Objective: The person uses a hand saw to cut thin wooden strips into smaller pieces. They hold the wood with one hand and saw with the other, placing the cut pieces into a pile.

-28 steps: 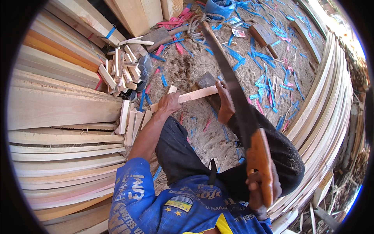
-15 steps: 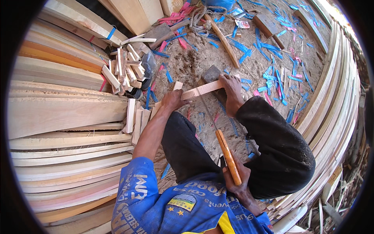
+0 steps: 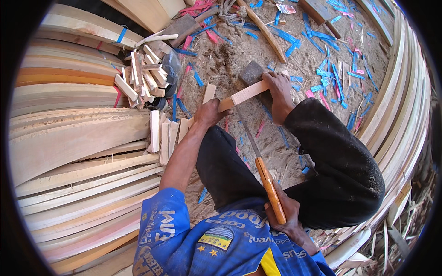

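My left hand [image 3: 209, 113] is closed around the near end of a pale wooden strip [image 3: 251, 93]. The far part of that strip lies across a dark block [image 3: 251, 73], pressed down by my bare foot [image 3: 279, 94]. In my right hand [image 3: 286, 210] is the orange wooden handle of a handsaw [image 3: 252, 143]. Its thin blade runs up to the strip, just right of my left hand, where a cut line crosses the wood. The blade's tip is at the strip's near edge; how deep the cut goes, I cannot tell.
Stacked boards [image 3: 73, 142] fill the left side, with short offcuts [image 3: 142, 76] heaped beside them. Long curved-looking planks [image 3: 400, 106] line the right. A wooden stick [image 3: 264, 32] and blue plastic strips [image 3: 290, 39] lie on the sandy ground.
The saw has been drawn back a little toward my body, so its blade reaches less far past the strip. My left hand and foot keep their hold. The whole view has shifted slightly.
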